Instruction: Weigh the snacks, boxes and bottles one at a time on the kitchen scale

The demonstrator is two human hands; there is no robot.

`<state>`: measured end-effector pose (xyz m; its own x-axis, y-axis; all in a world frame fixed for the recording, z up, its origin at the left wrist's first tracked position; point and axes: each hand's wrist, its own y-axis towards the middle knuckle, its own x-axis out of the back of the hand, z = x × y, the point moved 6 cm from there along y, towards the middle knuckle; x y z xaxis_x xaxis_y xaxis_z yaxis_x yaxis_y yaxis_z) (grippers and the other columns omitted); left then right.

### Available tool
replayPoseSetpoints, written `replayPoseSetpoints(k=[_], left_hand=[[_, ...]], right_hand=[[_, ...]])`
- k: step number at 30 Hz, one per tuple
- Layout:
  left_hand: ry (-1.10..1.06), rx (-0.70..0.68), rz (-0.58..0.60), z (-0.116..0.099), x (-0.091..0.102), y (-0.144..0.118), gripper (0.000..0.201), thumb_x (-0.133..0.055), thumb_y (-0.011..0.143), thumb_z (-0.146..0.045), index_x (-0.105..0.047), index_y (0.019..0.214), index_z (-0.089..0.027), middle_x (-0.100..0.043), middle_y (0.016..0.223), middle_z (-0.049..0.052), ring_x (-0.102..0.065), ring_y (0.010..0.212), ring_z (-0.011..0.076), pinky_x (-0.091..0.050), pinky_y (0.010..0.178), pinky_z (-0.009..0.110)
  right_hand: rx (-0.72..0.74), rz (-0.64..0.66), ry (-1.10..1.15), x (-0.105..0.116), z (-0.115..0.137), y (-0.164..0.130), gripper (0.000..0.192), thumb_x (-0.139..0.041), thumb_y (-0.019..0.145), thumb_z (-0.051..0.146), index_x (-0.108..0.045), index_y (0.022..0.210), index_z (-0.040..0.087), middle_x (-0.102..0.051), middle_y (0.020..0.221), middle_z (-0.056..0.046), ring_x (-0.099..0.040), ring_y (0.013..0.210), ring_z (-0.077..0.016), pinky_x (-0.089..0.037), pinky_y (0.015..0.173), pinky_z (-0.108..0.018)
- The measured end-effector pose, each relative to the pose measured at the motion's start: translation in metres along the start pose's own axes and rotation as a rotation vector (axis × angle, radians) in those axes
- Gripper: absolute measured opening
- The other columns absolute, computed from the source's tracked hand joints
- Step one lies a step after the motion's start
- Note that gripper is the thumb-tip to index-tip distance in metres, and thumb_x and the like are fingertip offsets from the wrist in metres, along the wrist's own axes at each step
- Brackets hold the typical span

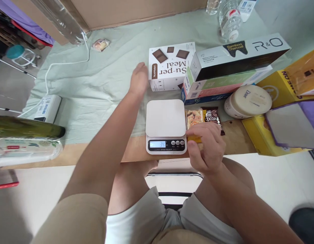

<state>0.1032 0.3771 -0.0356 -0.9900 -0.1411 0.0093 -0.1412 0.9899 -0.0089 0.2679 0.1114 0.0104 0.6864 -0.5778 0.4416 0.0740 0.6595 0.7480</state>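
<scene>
Right hand point(206, 149) pinches a snack packet point(194, 119) beside the scale point(165, 118); left hand point(139, 79) spread, well apart.

A snack packet point(194, 118) lies just right of the scale point(165, 126), with the meal box point(171, 66) behind.

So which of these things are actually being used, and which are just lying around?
In use:
scale, its platform bare
yellow snack packet, under the right hand
cocoa bar, beside that packet
left hand, open, next to the Su-per Meal box

Lying about:
toothpaste boxes
Dove jar
water bottle
power strip
</scene>
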Motion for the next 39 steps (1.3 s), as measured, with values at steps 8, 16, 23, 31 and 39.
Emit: replayPoseSetpoints(k=[8,16,23,31,39], left_hand=[[-0.101,-0.003,-0.041,-0.059,0.089,-0.152,0.015,-0.058,0.090,-0.030,-0.070,0.090,-0.021,-0.073,0.094,0.004,-0.070,0.095,0.0186,-0.054,0.099,0.036],[0.180,-0.125,-0.212,-0.044,0.196,-0.176,0.014,-0.062,0.091,-0.031,-0.074,0.088,-0.024,-0.073,0.081,0.001,-0.070,0.084,0.0196,-0.055,0.087,0.037],[-0.078,-0.358,-0.785,-0.042,0.279,-0.199,0.017,-0.045,0.076,-0.017,-0.055,0.066,-0.027,-0.049,0.062,0.000,-0.053,0.064,0.0186,-0.049,0.072,0.036],[-0.312,-0.214,-1.267,0.016,0.352,-0.204,0.014,-0.036,0.087,-0.025,-0.048,0.094,-0.027,-0.054,0.113,0.003,-0.056,0.122,0.0185,-0.047,0.107,0.034],[-0.595,-0.083,-0.910,0.018,0.366,-0.177,0.025,-0.023,0.097,-0.036,-0.044,0.107,-0.027,-0.060,0.122,0.007,-0.063,0.123,0.0244,-0.059,0.099,0.043]], right_hand=[[0.059,0.014,-0.015,-0.003,0.009,0.002,0.008,-0.053,0.091,0.023,-0.059,0.096,0.021,-0.069,0.085,-0.002,-0.064,0.080,-0.0170,-0.043,0.079,-0.037],[0.138,0.191,-0.007,-0.050,0.056,0.006,0.010,-0.054,0.089,0.015,-0.058,0.095,0.022,-0.068,0.080,-0.001,-0.063,0.075,-0.0163,-0.047,0.072,-0.033],[-0.136,0.672,0.224,-0.163,0.122,0.021,0.015,-0.054,0.089,0.025,-0.064,0.099,0.022,-0.073,0.094,-0.004,-0.069,0.089,-0.0183,-0.053,0.076,-0.033],[-0.321,1.016,0.471,-0.316,0.211,0.005,0.035,-0.059,0.091,0.033,-0.058,0.124,0.024,-0.068,0.138,-0.006,-0.068,0.124,-0.0207,-0.059,0.100,-0.041],[-0.184,0.952,0.458,-0.360,0.236,-0.012,0.048,-0.064,0.084,0.017,-0.052,0.130,0.027,-0.069,0.137,-0.004,-0.070,0.093,-0.0154,-0.063,0.083,-0.035]])
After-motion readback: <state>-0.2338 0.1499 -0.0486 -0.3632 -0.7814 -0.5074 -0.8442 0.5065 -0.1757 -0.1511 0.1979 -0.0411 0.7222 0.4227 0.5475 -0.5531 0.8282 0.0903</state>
